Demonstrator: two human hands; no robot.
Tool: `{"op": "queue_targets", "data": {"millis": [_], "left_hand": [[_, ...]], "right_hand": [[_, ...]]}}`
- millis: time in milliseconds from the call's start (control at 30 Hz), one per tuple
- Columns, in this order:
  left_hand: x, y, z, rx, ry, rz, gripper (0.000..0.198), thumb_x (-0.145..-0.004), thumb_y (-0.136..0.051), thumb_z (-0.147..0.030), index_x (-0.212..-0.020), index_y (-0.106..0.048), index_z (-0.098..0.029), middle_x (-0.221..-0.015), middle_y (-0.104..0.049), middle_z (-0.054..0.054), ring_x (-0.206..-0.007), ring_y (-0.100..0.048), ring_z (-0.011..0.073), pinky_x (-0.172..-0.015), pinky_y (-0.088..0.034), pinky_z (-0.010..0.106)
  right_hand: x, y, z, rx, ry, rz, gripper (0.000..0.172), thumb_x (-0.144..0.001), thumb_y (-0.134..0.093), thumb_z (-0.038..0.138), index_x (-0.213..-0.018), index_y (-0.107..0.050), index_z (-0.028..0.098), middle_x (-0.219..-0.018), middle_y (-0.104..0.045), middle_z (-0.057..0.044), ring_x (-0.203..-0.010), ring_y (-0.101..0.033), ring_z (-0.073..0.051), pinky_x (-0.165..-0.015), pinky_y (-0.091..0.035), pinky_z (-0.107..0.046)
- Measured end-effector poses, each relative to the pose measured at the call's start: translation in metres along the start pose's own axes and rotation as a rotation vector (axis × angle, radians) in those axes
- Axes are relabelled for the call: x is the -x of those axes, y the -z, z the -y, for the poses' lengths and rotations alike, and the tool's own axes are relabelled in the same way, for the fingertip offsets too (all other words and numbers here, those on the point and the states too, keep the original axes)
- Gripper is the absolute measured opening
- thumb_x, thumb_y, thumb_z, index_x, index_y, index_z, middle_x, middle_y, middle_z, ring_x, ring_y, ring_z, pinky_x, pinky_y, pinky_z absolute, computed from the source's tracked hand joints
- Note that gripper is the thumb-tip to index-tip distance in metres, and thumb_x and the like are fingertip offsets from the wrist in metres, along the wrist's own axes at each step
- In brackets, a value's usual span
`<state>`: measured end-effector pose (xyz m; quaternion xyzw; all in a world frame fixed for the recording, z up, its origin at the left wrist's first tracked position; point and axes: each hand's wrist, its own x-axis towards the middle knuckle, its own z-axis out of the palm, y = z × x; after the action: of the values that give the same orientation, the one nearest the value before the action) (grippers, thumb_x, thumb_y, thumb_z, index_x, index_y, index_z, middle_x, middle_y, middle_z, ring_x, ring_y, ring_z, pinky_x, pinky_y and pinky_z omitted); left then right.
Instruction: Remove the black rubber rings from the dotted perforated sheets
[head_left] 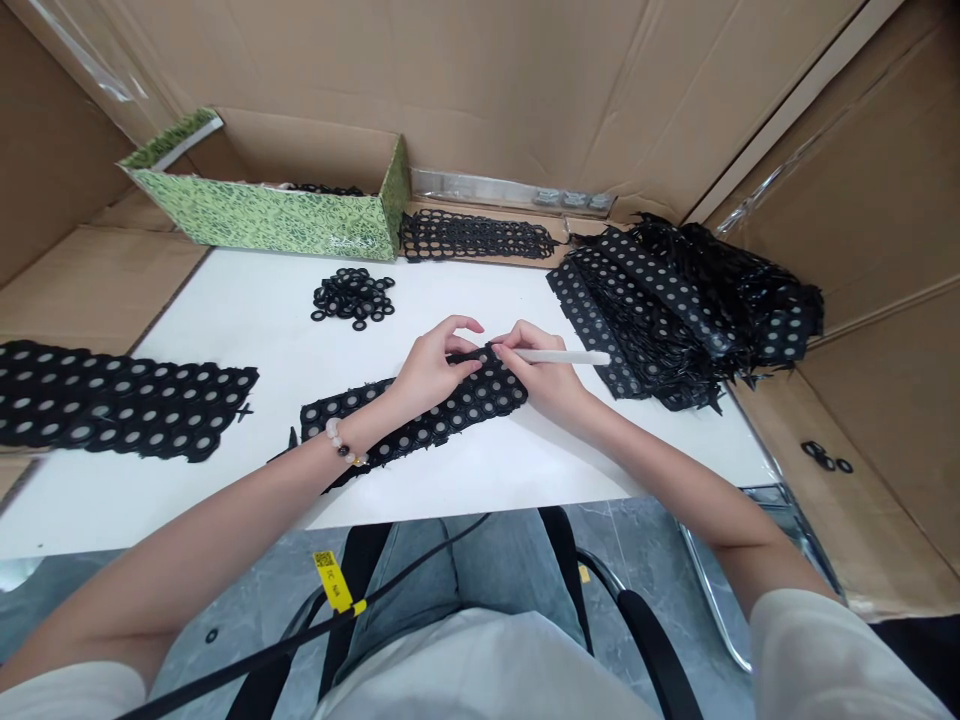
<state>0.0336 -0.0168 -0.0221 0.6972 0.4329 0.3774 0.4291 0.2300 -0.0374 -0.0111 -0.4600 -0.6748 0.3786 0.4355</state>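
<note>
In front of me on the white table lies a black sheet with rows of round rings, set at a slant. My left hand rests on its upper part, with thumb and forefinger apart and nothing seen between them. Pinched in my right hand is a slim white pen-shaped tool, its back end pointing right. The tool's tip, hidden by my fingers, is near the sheet's far right corner.
Loose black rings are heaped behind the sheet. A green patterned box and a black lattice strip stand behind. Another ringed sheet lies left; stacked dotted black sheets lie right. Cardboard walls surround the white table.
</note>
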Motion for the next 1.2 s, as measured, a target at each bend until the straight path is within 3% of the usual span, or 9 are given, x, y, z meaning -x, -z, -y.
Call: {"op": "queue_targets", "data": {"millis": [200,333,433,533,667,867,1033,1200], "left_hand": [[0.004,-0.005,-0.005,-0.039,-0.056,-0.011,0.037,-0.078,-0.067,-0.014,-0.113,-0.058,-0.021,-0.086,-0.075,0.000,-0.092,-0.073,0.0190,-0.096,-0.051,0.035],[-0.001,0.004,0.000,-0.109,-0.024,0.026,0.037,-0.079,-0.069,-0.024,-0.115,-0.062,-0.021,-0.090,-0.077,0.002,-0.090,-0.072,0.0200,-0.092,-0.052,0.034],[-0.009,0.016,0.009,-0.232,0.044,0.113,0.028,-0.079,-0.070,-0.040,-0.097,-0.071,-0.019,-0.090,-0.077,0.004,-0.086,-0.070,0.0228,-0.085,-0.051,0.036],[-0.014,0.022,0.013,-0.283,0.067,0.205,0.032,-0.081,-0.066,-0.050,-0.081,-0.072,-0.019,-0.084,-0.077,0.004,-0.080,-0.068,0.0230,-0.078,-0.050,0.035],[-0.011,0.017,0.007,-0.228,0.024,0.184,0.029,-0.080,-0.066,-0.047,-0.084,-0.074,-0.020,-0.087,-0.078,0.003,-0.083,-0.068,0.0227,-0.082,-0.049,0.034],[-0.008,0.012,0.002,-0.237,0.004,0.170,0.027,-0.083,-0.064,-0.045,-0.087,-0.076,-0.021,-0.092,-0.079,0.004,-0.088,-0.069,0.0245,-0.087,-0.050,0.036],[-0.006,0.008,0.007,-0.235,-0.027,0.156,0.023,-0.085,-0.061,-0.038,-0.090,-0.075,-0.020,-0.098,-0.079,0.006,-0.094,-0.071,0.0259,-0.089,-0.051,0.037],[-0.004,0.004,0.009,-0.216,-0.048,0.127,0.024,-0.085,-0.059,-0.037,-0.092,-0.074,-0.019,-0.100,-0.079,0.007,-0.097,-0.071,0.0267,-0.093,-0.052,0.039]], "right_hand": [[0.001,-0.004,-0.002,0.088,0.011,-0.011,0.023,-0.091,-0.061,0.038,-0.076,-0.054,0.023,-0.082,-0.071,-0.002,-0.074,-0.062,-0.019,-0.068,-0.042,-0.032],[-0.001,-0.001,-0.005,0.056,-0.019,-0.044,0.024,-0.090,-0.063,0.039,-0.073,-0.055,0.023,-0.074,-0.066,0.000,-0.069,-0.056,-0.017,-0.065,-0.039,-0.031],[-0.006,0.005,-0.005,0.009,-0.033,-0.116,0.028,-0.088,-0.066,0.039,-0.068,-0.054,0.023,-0.069,-0.062,0.001,-0.068,-0.055,-0.017,-0.065,-0.040,-0.031],[-0.010,0.009,-0.003,-0.134,-0.038,-0.124,0.031,-0.085,-0.069,0.040,-0.065,-0.052,0.023,-0.073,-0.068,0.000,-0.077,-0.065,-0.019,-0.074,-0.047,-0.032],[-0.011,0.008,0.000,-0.243,-0.032,-0.046,0.030,-0.084,-0.071,0.041,-0.066,-0.054,0.023,-0.087,-0.075,-0.004,-0.090,-0.071,-0.022,-0.086,-0.050,-0.036],[-0.007,0.004,-0.005,-0.069,-0.057,0.000,0.028,-0.085,-0.070,0.042,-0.069,-0.056,0.022,-0.075,-0.069,-0.001,-0.072,-0.062,-0.018,-0.070,-0.046,-0.032],[-0.004,0.002,-0.009,0.028,0.009,0.047,0.024,-0.090,-0.065,0.040,-0.076,-0.056,0.023,-0.084,-0.073,-0.002,-0.078,-0.064,-0.019,-0.073,-0.047,-0.032],[-0.003,-0.006,-0.012,0.128,0.066,0.011,0.021,-0.092,-0.060,0.038,-0.078,-0.054,0.024,-0.088,-0.074,-0.003,-0.080,-0.065,-0.019,-0.074,-0.047,-0.032]]}}
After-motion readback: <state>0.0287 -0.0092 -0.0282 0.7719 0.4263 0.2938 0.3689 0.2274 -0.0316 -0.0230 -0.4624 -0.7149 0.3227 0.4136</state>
